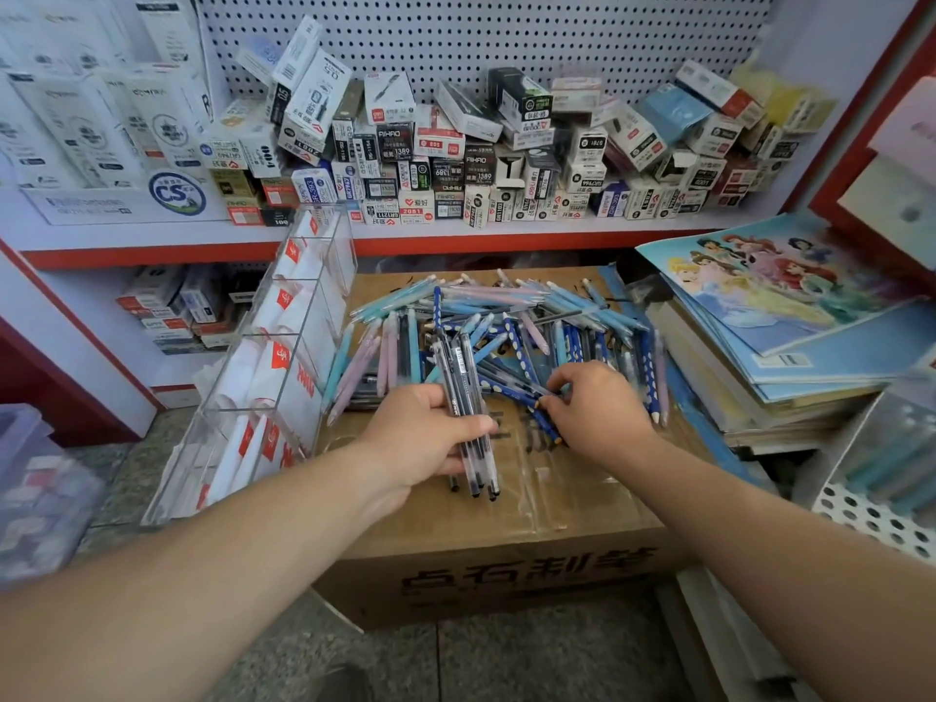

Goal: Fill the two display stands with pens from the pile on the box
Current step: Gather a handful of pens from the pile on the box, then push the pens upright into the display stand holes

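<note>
A pile of pens, blue, pink and dark, lies spread over the top of a cardboard box. My left hand grips a bundle of several dark, clear-barrelled pens that stick out above and below the fist. My right hand reaches into the near edge of the pile, its fingertips pinching a dark pen. A clear acrylic display stand with tiered compartments leans at the box's left side; its compartments show white and red paper inserts. A second stand is not identifiable.
A red-edged shelf stacked with pen boxes runs behind the box. A stack of notebooks and colouring books lies at the right. A white perforated rack is at the lower right, a plastic bin at the left.
</note>
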`<state>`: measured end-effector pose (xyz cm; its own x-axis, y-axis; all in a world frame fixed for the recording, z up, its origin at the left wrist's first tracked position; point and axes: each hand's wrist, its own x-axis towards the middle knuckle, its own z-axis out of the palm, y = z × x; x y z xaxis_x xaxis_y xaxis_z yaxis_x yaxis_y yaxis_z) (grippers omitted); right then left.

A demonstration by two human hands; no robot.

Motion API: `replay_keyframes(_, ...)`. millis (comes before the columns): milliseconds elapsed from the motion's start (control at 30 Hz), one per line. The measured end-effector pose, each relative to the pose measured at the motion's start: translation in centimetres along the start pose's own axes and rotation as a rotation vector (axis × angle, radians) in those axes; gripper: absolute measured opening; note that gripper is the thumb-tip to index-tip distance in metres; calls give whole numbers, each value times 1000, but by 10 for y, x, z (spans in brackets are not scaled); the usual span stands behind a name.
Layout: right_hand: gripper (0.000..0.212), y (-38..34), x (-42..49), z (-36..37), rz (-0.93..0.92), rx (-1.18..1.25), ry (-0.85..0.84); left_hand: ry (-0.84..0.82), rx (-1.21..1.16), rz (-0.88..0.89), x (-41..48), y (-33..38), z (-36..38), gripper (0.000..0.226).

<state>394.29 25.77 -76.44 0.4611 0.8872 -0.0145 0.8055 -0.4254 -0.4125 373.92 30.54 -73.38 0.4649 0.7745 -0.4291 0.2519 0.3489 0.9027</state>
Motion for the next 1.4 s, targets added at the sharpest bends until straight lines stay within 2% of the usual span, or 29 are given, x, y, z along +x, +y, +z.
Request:
replay_keyframes(267, 10, -4, -7, -16, 100, 230, 25, 23, 13, -1, -4, 1, -5, 25)
replay_keyframes(433, 7, 1, -27, -38, 145, 309, -65, 20, 36, 9, -8, 2, -2, 26)
replay_keyframes(567, 13, 9, -50, -56, 186, 364, -20, 8, 52, 8, -11, 3, 5, 37)
replay_keyframes(633, 16, 14, -61, -64, 251, 469, 10, -5, 50, 9, -14, 3, 10, 32)
replay_keyframes(800, 13, 22, -87, -86, 426, 964, 2, -37, 50, 17, -24, 6, 23, 27)
replay_keyframes(867, 15, 26, -99, -96, 443, 1087, 5, -52, 33, 21, -26, 9, 33, 29)
replay_keyframes(1033, 24, 51, -133, -119, 473, 1221, 10, -151, 76, 52, -30, 13, 78, 34)
replay_keyframes(1167, 32, 85, -161, -140, 529, 1358, 122, -241, 73, 66, -39, 19, 132, 32)
replay_keyframes(1267, 12, 113, -178, -154, 603, 1394, 184, -306, 58, 65, -42, 23, 174, 50)
replay_keyframes(1300, 7, 120, -183, -159, 632, 1391, 195, -324, 54, 69, -42, 23, 186, 46)
replay_keyframes(1400, 20, 140, -197, -169, 676, 1407, 201, -370, 64, 88, -46, 22, 221, 17)
